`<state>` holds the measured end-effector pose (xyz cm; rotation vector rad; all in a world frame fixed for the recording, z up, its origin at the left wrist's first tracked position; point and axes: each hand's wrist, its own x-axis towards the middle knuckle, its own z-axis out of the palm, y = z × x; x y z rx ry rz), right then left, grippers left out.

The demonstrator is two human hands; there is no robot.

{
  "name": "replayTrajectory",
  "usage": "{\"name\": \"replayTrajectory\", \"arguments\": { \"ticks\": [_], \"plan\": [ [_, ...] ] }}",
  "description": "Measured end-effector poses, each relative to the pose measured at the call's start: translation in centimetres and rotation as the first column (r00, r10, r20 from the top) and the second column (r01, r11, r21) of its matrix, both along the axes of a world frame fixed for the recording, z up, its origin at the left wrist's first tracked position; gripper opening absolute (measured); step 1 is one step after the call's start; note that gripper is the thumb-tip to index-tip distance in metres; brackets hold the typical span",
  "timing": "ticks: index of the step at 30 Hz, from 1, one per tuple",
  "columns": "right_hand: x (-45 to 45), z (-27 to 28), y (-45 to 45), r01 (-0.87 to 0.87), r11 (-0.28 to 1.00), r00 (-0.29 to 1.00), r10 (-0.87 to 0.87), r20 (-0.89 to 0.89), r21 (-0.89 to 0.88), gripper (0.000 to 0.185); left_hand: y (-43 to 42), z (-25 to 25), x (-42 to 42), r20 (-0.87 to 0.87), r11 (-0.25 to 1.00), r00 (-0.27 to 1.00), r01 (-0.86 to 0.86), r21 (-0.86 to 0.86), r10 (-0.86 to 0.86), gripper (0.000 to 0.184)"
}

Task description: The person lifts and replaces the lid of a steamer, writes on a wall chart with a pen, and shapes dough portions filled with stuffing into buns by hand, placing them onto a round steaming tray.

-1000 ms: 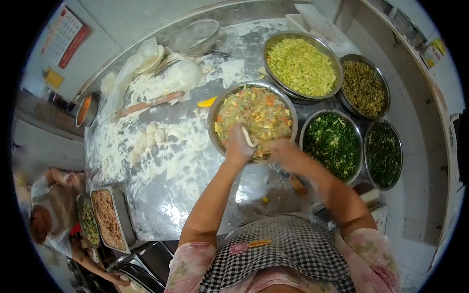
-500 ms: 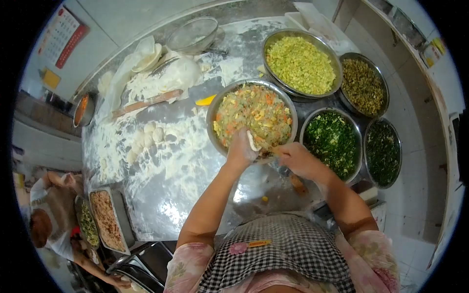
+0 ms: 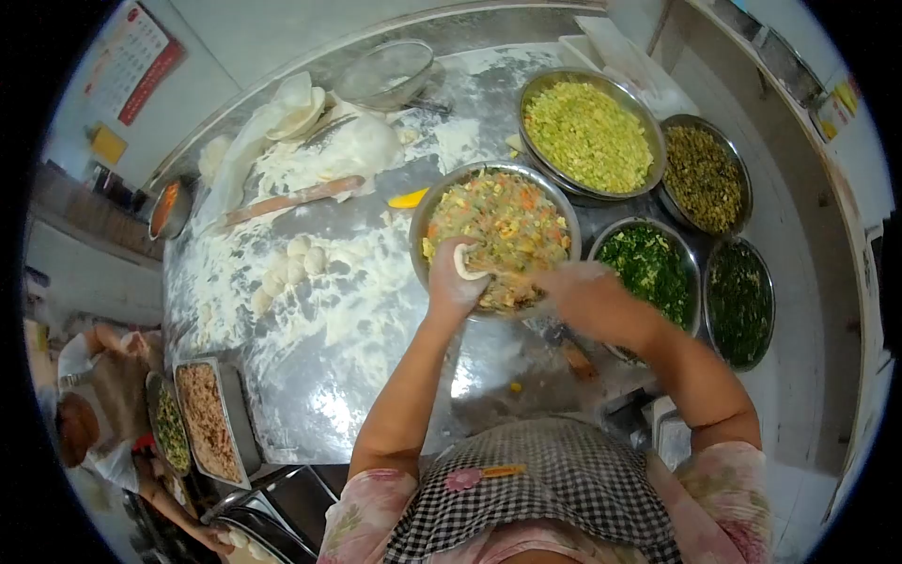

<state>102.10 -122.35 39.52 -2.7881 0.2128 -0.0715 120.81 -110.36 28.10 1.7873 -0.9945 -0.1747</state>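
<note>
Over the near left edge of a steel bowl (image 3: 422,246) of mixed vegetable filling (image 3: 503,211), my left hand (image 3: 455,280) cups a pale dough wrapper (image 3: 466,263). My right hand (image 3: 587,296), blurred by motion, is closed on a thin light-coloured tool (image 3: 517,275) whose tip points toward the wrapper. The tool's shape is smeared. Both hands are at the bowl's near side, a short distance apart.
Bowls of yellow-green filling (image 3: 590,134), brown-green filling (image 3: 699,177) and dark greens (image 3: 646,266) stand right. Dough pieces (image 3: 299,258), a rolling pin (image 3: 294,199) and a sieve (image 3: 385,73) lie left. A co-worker (image 3: 103,395) is at far left beside a meat tray (image 3: 209,420).
The wrapper in my left hand is turned and shows a rounder edge. My right hand has shifted slightly right and blurs. The view has shifted slightly.
</note>
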Motion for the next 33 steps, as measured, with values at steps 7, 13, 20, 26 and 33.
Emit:
{"name": "replayTrajectory", "arguments": {
  "ticks": [7,13,20,26,33],
  "plan": [
    [0.2,0.0,0.5,0.408,0.474,0.88,-0.434,-0.196,0.78,0.029,0.0,0.3,0.6,-0.474,0.991,0.876,0.036,-0.127,-0.092,0.04],
    [0.0,-4.6,0.9,0.388,0.527,0.822,-0.568,-0.026,0.756,0.029,0.3,2.1,0.1,-0.643,0.982,0.755,0.007,-0.191,-0.131,0.038],
    [0.9,-5.8,0.8,0.545,0.686,0.82,-0.557,-0.133,0.482,0.019,-0.3,2.5,-0.2,-0.733,0.954,0.645,-0.021,-0.299,-0.216,0.04],
    [3.3,-3.4,2.8,0.129,-0.156,0.85,-0.492,-0.19,0.979,0.016,0.0,5.7,-2.8,-0.844,0.879,0.326,-0.068,-0.471,-0.427,0.058],
    [4.0,0.5,2.8,0.164,0.412,0.859,-0.506,0.076,0.896,0.028,1.2,7.6,-0.7,-0.533,0.857,0.672,0.413,-0.308,-0.515,0.076]
  ]
}}
